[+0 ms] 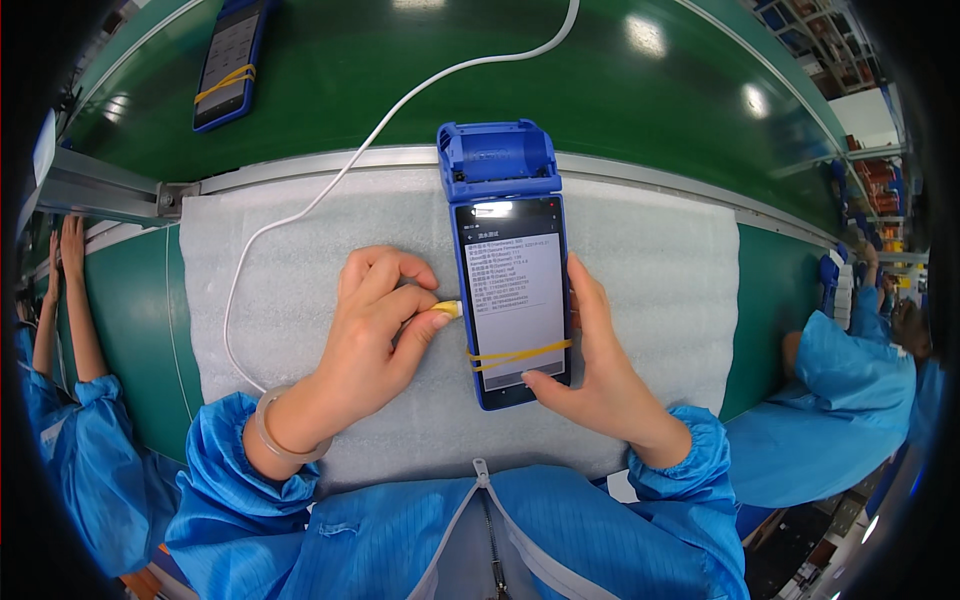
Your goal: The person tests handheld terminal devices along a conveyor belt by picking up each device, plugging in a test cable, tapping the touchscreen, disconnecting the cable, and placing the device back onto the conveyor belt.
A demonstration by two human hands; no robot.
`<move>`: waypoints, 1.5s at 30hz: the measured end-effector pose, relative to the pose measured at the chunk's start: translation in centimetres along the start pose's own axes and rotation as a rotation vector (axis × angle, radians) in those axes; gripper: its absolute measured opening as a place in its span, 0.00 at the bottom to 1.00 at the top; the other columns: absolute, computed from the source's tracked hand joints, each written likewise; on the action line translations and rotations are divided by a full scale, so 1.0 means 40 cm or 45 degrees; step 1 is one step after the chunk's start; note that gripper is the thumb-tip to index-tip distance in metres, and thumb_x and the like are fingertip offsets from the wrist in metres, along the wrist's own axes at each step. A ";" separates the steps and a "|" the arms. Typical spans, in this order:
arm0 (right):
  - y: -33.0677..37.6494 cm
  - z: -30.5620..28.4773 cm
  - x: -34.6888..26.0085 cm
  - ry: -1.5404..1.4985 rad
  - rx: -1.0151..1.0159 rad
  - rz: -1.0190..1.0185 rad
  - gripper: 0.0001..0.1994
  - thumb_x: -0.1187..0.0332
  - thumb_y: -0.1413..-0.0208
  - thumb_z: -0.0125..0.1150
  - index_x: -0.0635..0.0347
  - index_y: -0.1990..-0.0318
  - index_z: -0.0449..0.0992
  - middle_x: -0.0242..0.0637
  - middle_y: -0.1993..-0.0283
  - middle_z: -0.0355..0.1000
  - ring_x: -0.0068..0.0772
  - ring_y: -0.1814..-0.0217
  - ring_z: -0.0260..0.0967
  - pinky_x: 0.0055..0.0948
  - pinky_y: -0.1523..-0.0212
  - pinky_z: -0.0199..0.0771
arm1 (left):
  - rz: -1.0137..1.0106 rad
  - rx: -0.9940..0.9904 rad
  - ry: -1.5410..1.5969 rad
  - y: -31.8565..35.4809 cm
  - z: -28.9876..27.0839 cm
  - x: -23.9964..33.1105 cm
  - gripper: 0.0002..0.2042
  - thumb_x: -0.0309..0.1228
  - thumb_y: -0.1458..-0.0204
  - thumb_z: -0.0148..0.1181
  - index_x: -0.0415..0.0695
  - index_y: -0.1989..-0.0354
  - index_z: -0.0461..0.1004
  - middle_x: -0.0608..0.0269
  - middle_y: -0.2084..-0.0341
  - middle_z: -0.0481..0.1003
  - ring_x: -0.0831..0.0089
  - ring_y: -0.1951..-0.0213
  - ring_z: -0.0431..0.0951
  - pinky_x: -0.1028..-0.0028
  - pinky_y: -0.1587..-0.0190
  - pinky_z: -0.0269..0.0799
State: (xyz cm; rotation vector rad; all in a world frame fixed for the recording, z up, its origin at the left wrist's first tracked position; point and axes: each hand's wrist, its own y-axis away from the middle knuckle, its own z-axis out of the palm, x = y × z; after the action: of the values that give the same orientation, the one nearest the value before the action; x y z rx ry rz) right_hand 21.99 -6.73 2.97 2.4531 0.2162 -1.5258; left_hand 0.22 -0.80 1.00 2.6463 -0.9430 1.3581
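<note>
A blue handheld payment terminal [515,325] stands out at the centre, its screen lit with lines of text. Its upper end is a hollow blue printer bay [497,162], and a yellow rubber band [530,355] wraps its lower part. My right hand [600,375] grips the terminal's right side, with the thumb over the bottom of the screen. Between thumb and fingers, my left hand [375,325] pinches a yellow-wrapped cable plug [450,309] against the terminal's left edge. Whether the plug is fully seated cannot be made out. A white cable [330,185] loops down and passes behind my left wrist.
White foam sheeting [650,260] lies under my hands on a green bench. Beyond a metal rail [640,172], another blue terminal [226,65] with a yellow band lies at the far left. Co-workers in blue sleeves [850,365] sit at both sides.
</note>
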 end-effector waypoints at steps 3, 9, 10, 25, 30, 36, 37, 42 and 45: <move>0.000 0.002 -0.003 0.038 -0.034 -0.038 0.46 0.77 0.61 0.60 0.67 0.38 0.32 0.55 0.41 0.42 0.53 0.37 0.40 0.42 0.40 0.46 | 0.003 0.001 -0.002 0.000 -0.003 0.003 0.04 0.23 0.60 0.58 0.37 0.78 0.70 0.60 0.66 0.66 0.63 0.59 0.61 0.69 0.56 0.57; 0.002 0.004 -0.003 0.052 -0.038 -0.034 0.47 0.77 0.61 0.60 0.68 0.38 0.30 0.55 0.41 0.41 0.53 0.37 0.40 0.42 0.40 0.46 | -0.003 0.009 0.008 -0.001 -0.004 0.004 0.03 0.23 0.60 0.58 0.38 0.78 0.70 0.60 0.66 0.66 0.63 0.59 0.61 0.69 0.56 0.57; 0.001 0.002 -0.005 0.045 -0.044 -0.029 0.47 0.77 0.61 0.60 0.67 0.38 0.29 0.55 0.40 0.41 0.53 0.37 0.40 0.41 0.40 0.46 | -0.002 0.012 0.008 -0.001 -0.004 0.003 0.03 0.23 0.60 0.58 0.38 0.78 0.70 0.60 0.66 0.66 0.63 0.59 0.61 0.69 0.56 0.57; 0.001 0.028 -0.003 0.020 0.009 0.020 0.51 0.78 0.65 0.62 0.62 0.38 0.28 0.52 0.40 0.39 0.48 0.35 0.39 0.40 0.40 0.49 | -0.014 0.006 0.016 0.002 -0.004 0.002 0.03 0.23 0.60 0.58 0.38 0.78 0.71 0.60 0.66 0.66 0.63 0.59 0.60 0.69 0.55 0.56; 0.002 0.026 -0.003 0.030 0.046 0.023 0.52 0.79 0.67 0.62 0.60 0.37 0.29 0.49 0.39 0.39 0.45 0.34 0.39 0.39 0.39 0.50 | -0.002 -0.023 0.005 0.000 -0.008 0.002 0.04 0.25 0.58 0.57 0.38 0.77 0.70 0.59 0.65 0.66 0.63 0.58 0.60 0.69 0.54 0.56; 0.001 0.015 -0.004 -0.061 -0.038 0.047 0.54 0.79 0.69 0.64 0.60 0.37 0.29 0.49 0.37 0.36 0.47 0.33 0.37 0.38 0.38 0.48 | -0.007 -0.015 0.017 0.003 -0.009 0.001 0.04 0.25 0.57 0.56 0.38 0.77 0.70 0.59 0.65 0.66 0.63 0.58 0.60 0.69 0.54 0.56; 0.001 0.014 -0.003 -0.066 -0.046 0.051 0.54 0.79 0.70 0.64 0.60 0.37 0.28 0.49 0.37 0.36 0.47 0.33 0.36 0.38 0.38 0.47 | -0.003 -0.011 0.020 0.002 -0.009 0.000 0.04 0.25 0.57 0.56 0.38 0.77 0.70 0.59 0.65 0.66 0.63 0.58 0.60 0.69 0.54 0.56; 0.000 0.018 -0.004 -0.056 -0.053 0.078 0.56 0.80 0.71 0.65 0.61 0.37 0.27 0.50 0.36 0.35 0.48 0.33 0.36 0.37 0.37 0.46 | -0.002 -0.022 0.009 0.003 -0.010 0.000 0.04 0.25 0.57 0.56 0.38 0.77 0.70 0.58 0.66 0.66 0.63 0.58 0.60 0.69 0.54 0.56; 0.000 0.022 -0.006 0.024 -0.050 0.021 0.57 0.75 0.69 0.67 0.66 0.39 0.23 0.57 0.40 0.37 0.56 0.36 0.38 0.43 0.40 0.47 | -0.001 -0.020 0.009 0.003 -0.011 0.000 0.04 0.26 0.57 0.56 0.37 0.77 0.70 0.58 0.66 0.66 0.63 0.58 0.60 0.69 0.54 0.56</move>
State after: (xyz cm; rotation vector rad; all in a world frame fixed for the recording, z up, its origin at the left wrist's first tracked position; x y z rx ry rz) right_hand 21.12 -6.96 2.83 2.4336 0.2265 -1.4782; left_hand -0.16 -0.78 1.22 2.6284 -0.9476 1.3532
